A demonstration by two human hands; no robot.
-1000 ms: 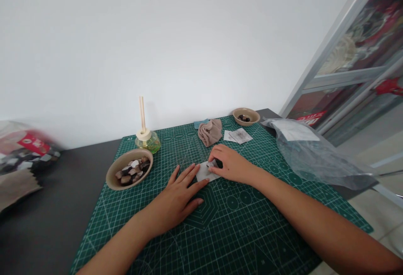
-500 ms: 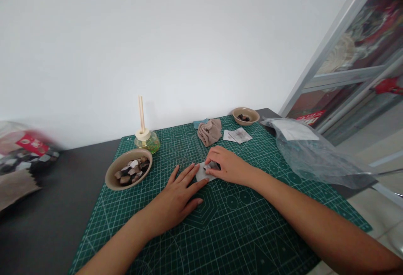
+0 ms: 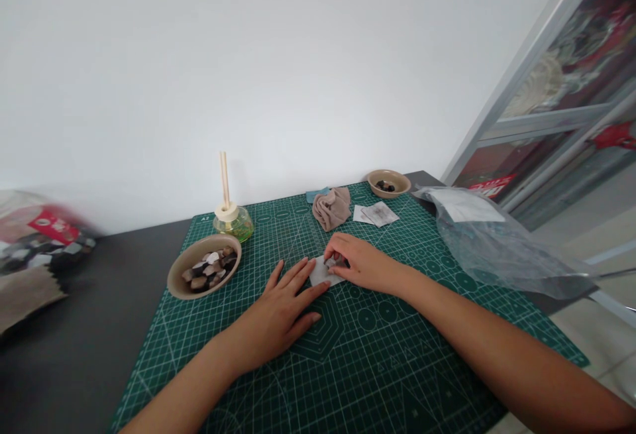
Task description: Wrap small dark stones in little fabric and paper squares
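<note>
My left hand [image 3: 279, 315] lies flat on the green cutting mat [image 3: 238, 381], fingers spread, with its fingertips on the left edge of a small pale sheet [image 3: 322, 275]. My right hand [image 3: 355, 260] is closed in a pinch over that sheet, holding a small dark stone [image 3: 328, 263] against its surface. Fingers cover most of the stone. Grey smudges mark the paper around it. Left of my left hand stands a tan bowl [image 3: 175, 281] of mixed black, brown and white stones. Beyond my right hand lie two more sheets [image 3: 380, 214], the front one smudged grey.
A crumpled beige cloth [image 3: 332, 209] lies near the wall beside a reed diffuser [image 3: 233, 222]. A second tan bowl [image 3: 390, 192] at the back holds a few dark stones. At right is a clear plastic bag [image 3: 489, 248]; at far left, a bag of stones [image 3: 47, 245].
My right hand has shifted very slightly, with the pinched stone sliding a little on the sheet. My left hand stays where it was.
</note>
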